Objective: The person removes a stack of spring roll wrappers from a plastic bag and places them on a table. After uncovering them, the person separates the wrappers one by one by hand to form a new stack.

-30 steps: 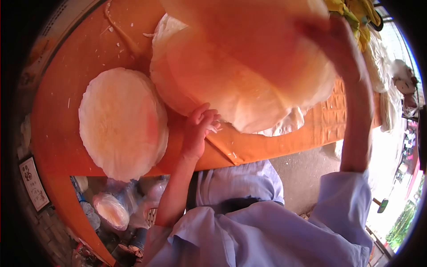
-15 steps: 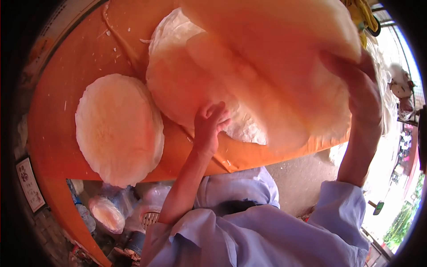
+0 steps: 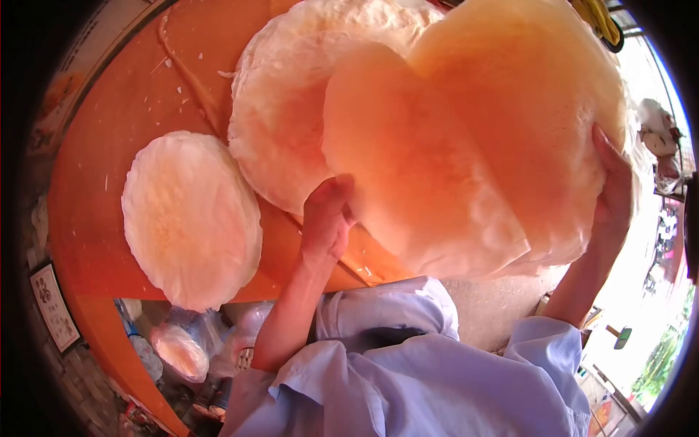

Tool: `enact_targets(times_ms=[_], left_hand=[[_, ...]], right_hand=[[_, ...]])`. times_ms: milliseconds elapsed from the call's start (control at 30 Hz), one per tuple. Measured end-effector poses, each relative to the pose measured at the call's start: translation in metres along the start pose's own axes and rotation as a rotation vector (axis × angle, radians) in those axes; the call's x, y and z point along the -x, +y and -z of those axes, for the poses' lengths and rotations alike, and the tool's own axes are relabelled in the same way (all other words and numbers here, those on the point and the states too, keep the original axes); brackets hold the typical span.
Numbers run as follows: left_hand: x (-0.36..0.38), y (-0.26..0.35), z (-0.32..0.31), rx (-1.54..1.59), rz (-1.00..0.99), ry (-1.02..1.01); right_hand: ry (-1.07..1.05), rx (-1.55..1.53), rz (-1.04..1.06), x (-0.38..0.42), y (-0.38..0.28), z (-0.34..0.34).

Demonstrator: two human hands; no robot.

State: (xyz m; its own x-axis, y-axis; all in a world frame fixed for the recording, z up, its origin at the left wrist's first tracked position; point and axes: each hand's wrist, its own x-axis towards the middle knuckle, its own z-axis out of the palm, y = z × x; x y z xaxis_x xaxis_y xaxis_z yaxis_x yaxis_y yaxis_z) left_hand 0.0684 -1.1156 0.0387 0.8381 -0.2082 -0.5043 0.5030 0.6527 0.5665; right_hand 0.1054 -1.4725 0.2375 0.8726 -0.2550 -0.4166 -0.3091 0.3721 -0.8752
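Observation:
Several large, thin, round cream-coloured sheets lie on an orange table. My left hand (image 3: pixel 328 215) pinches the left edge of a translucent sheet (image 3: pixel 415 160), which is raised and slightly blurred. Under it, a pile of round sheets (image 3: pixel 280 109) shows at the upper middle. On the right, my right hand (image 3: pixel 614 182) is at the edge of another big folded sheet (image 3: pixel 531 102), its thumb on top and its other fingers mostly hidden behind. A separate round stack (image 3: pixel 191 218) lies to the left of my left hand.
The orange table (image 3: pixel 87 218) has small white scraps on it and a raised crease. Below its edge are plastic bags (image 3: pixel 180 353). A framed card (image 3: pixel 54 307) stands at the lower left. Yellow cloth (image 3: pixel 598 20) hangs at the upper right.
The sheet between my hands has swung down and spread out, with its left part now at my left hand. My right hand has moved slightly down and right.

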Motion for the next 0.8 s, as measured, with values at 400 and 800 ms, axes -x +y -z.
enact_targets(times_ms=[400, 800], left_hand=[[-0.003, 0.022, 0.057, -0.242, -0.113, 0.264], [0.060, -0.009, 0.048, 0.092, 0.011, 0.037]], right_hand=[[0.254, 0.656, 0.306, -0.030, -0.108, 0.061], [-0.497, 1.492, 0.819, 0.005, 0.125, -0.082]])
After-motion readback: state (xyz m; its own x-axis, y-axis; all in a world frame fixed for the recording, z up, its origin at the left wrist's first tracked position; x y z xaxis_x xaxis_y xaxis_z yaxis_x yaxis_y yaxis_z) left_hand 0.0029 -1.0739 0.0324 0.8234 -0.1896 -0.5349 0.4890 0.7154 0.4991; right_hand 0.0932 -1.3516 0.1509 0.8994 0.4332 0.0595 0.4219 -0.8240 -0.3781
